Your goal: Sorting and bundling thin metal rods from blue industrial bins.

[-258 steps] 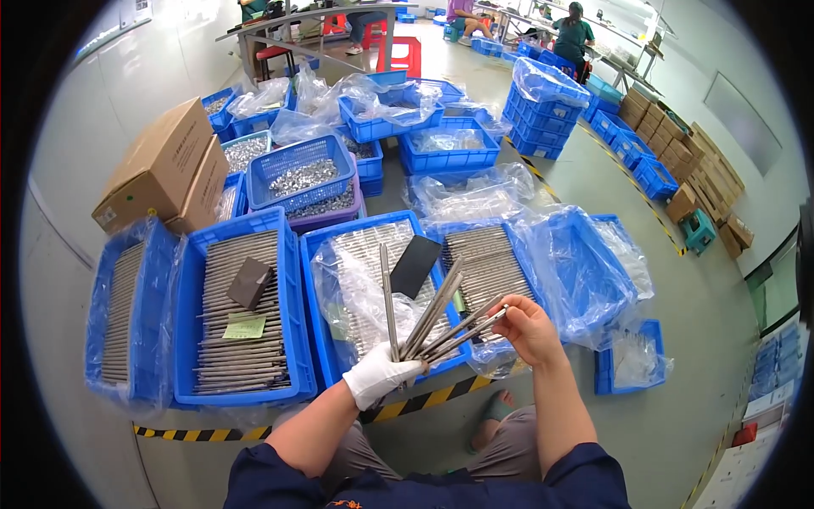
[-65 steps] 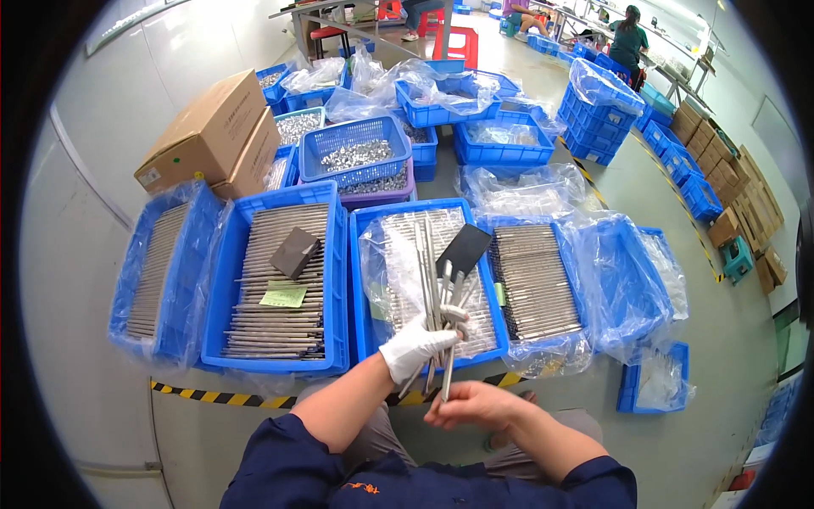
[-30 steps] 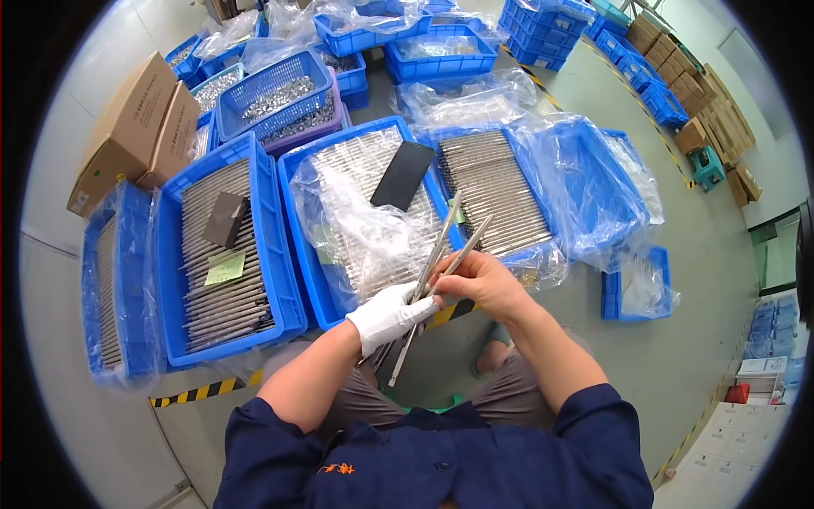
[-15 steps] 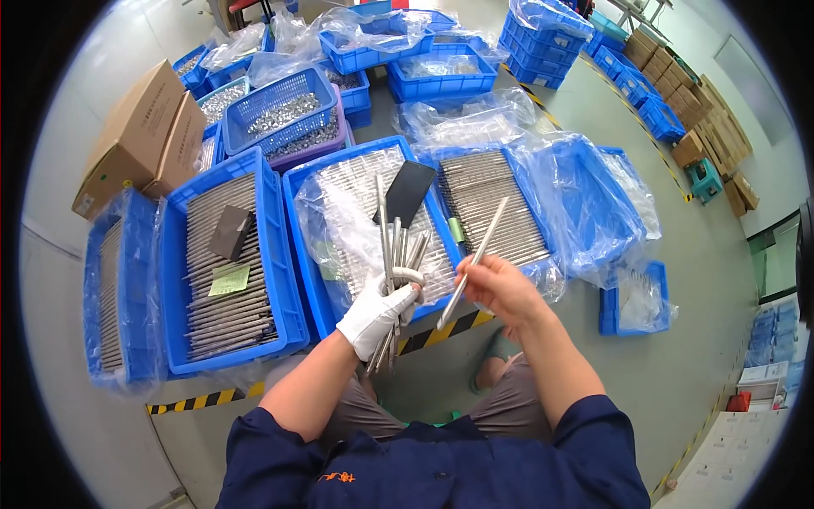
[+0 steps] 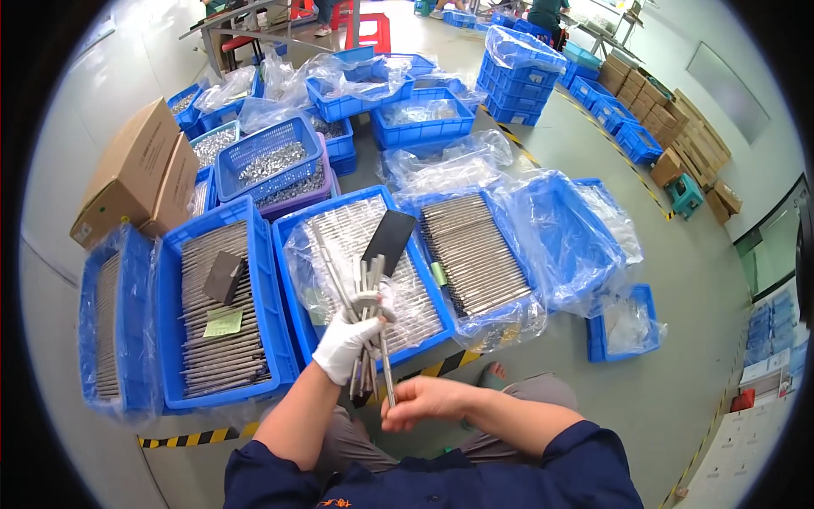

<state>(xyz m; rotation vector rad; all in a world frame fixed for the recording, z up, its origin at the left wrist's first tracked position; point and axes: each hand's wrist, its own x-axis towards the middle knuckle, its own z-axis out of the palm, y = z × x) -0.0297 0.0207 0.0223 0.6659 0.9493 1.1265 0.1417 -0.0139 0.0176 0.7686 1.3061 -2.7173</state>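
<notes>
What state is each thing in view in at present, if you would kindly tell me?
Left hand: gloved, closed around several metal rods.
Metal rods: bundled, pointing at uneven angles.
Right hand: bare, at one rod's lower end.
Black slab: lying over the middle bin.
Dark block: resting on laid-out rods.
Perforated basket: partly filled with small metal parts.
Stacked bins: plastic draped over the top.
</notes>
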